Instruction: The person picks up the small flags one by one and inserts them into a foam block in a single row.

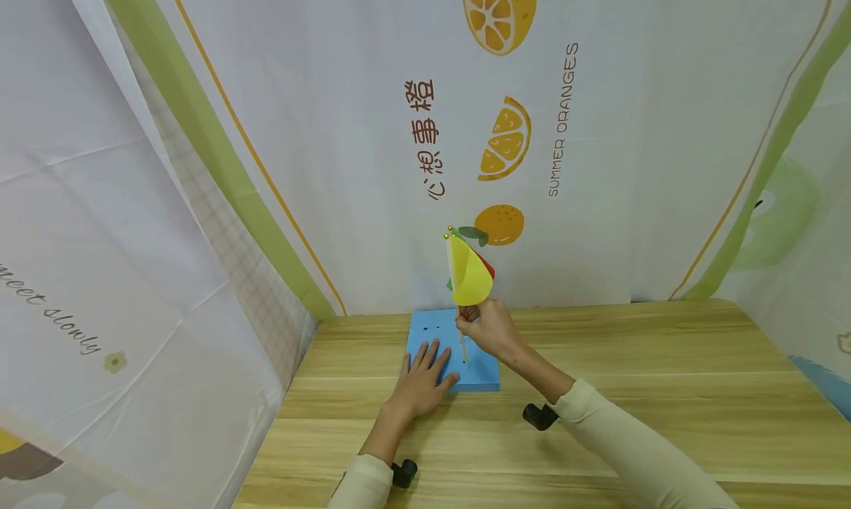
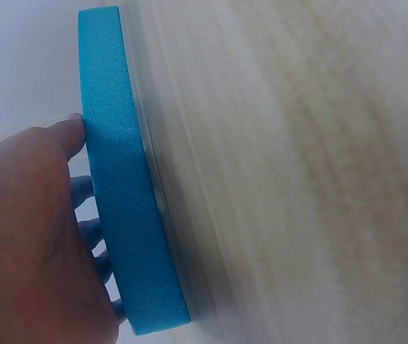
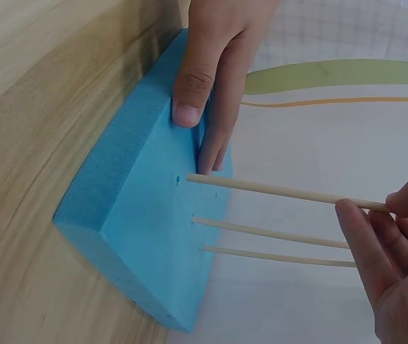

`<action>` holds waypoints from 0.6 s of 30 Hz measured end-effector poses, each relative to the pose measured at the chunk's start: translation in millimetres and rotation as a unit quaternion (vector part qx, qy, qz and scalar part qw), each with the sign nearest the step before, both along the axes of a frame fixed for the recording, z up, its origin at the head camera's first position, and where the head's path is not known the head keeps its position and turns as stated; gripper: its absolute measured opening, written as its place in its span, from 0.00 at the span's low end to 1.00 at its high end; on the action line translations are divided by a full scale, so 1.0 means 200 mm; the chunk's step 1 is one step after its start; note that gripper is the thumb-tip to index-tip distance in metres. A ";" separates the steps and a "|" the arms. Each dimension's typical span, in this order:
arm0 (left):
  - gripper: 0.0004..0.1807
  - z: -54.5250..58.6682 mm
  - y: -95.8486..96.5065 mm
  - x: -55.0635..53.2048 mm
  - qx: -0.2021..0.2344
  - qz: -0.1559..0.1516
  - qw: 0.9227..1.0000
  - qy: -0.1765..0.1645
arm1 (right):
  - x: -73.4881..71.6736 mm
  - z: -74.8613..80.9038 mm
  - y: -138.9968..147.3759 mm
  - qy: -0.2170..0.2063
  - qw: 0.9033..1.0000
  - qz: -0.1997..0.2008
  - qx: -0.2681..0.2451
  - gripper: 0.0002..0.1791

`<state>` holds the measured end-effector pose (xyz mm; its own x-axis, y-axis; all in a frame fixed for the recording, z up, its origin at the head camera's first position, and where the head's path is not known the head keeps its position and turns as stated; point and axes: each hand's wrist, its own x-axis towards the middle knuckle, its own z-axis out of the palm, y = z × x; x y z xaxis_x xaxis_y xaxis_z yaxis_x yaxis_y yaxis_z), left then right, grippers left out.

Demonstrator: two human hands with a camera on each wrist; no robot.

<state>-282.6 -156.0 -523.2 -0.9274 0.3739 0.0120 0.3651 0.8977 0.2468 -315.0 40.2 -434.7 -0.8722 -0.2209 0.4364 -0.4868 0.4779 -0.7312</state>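
Note:
A blue foam block (image 1: 484, 380) lies on the table. My left hand (image 1: 420, 387) rests on its top with fingers spread; in the left wrist view the thumb touches the block's edge. Above the block, my right hand (image 1: 492, 330) pinches the thin wooden stick of a small yellow flag (image 1: 472, 278). In the right wrist view, the lower tip of that stick (image 3: 275, 188) is beside a small hole (image 3: 178, 180). Two more wooden sticks (image 3: 275, 235) stand in the block. Behind the yellow flag show bits of a red flag (image 1: 490, 267) and something green, mostly hidden, plus gold beads (image 1: 447, 236).
The wooden table (image 1: 631, 354) meets a white printed curtain (image 1: 359, 162) right behind the block. Further cloth hangs at left and right. Black wrist-camera mounts (image 1: 540, 417) show under both forearms. More small holes dot the block's top.

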 end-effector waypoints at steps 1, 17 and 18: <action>0.37 0.00 0.00 0.00 0.000 -0.001 1.000 0.001 | 0.00 0.00 0.00 0.001 1.000 -0.001 -0.001 0.04; 0.37 0.00 0.00 0.01 0.006 0.001 1.000 -0.001 | -0.04 -0.07 -0.03 0.020 0.999 -0.027 0.010 0.04; 0.37 0.00 0.00 0.01 0.008 0.001 1.000 -0.001 | -0.04 -0.08 -0.03 0.022 0.999 -0.026 0.010 0.04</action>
